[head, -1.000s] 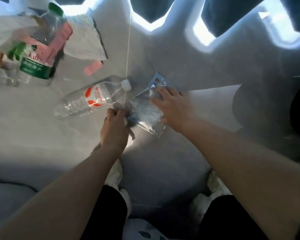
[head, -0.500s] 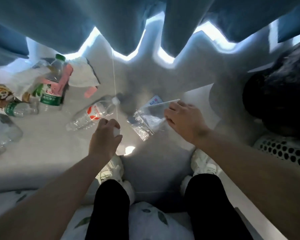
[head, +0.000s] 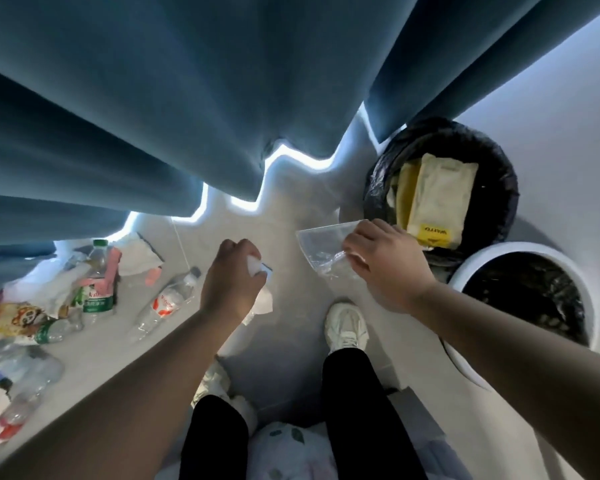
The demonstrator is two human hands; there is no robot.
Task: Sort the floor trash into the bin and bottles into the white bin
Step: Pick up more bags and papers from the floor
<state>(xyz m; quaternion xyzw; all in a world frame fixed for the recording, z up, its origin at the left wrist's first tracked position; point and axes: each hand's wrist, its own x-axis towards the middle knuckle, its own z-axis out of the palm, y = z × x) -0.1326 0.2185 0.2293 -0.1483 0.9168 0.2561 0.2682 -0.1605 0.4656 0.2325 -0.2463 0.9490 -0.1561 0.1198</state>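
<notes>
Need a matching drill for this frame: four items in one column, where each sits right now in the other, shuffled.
Items:
1. clear plastic bag
2. crumpled white paper
3. beige packet
4. red-label bottle

Places:
A. lying on the floor
B. inside the black-lined bin
C. in the grip of the left hand
D. in the grip of the right hand

Pairs: 1-D, 2-C, 3-B, 4-A

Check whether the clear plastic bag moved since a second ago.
Yes. The right hand has lifted the clear plastic bag off the floor, away from the red-label bottle and toward the black-lined bin.
</notes>
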